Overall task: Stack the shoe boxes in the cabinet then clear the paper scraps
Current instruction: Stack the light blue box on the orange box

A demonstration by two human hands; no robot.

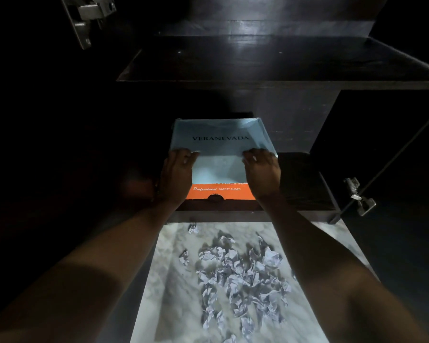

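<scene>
A light blue shoe box (pixel 221 142) with dark lettering on its lid lies on top of an orange shoe box (pixel 221 192) on the lower shelf of a dark cabinet (pixel 305 184). My left hand (pixel 176 174) grips the blue box's near left corner. On the near right corner my right hand (pixel 263 172) holds the same box. Only the orange box's front face shows, with a finger notch in the middle. Below the shelf, a pile of crumpled white paper scraps (pixel 240 271) lies on the pale floor.
An upper shelf (pixel 270 70) spans the cabinet above the boxes. Metal hinges show at the top left (pixel 92 13) and at the right (pixel 359 196), where a cabinet door stands open. The left side is too dark to make out.
</scene>
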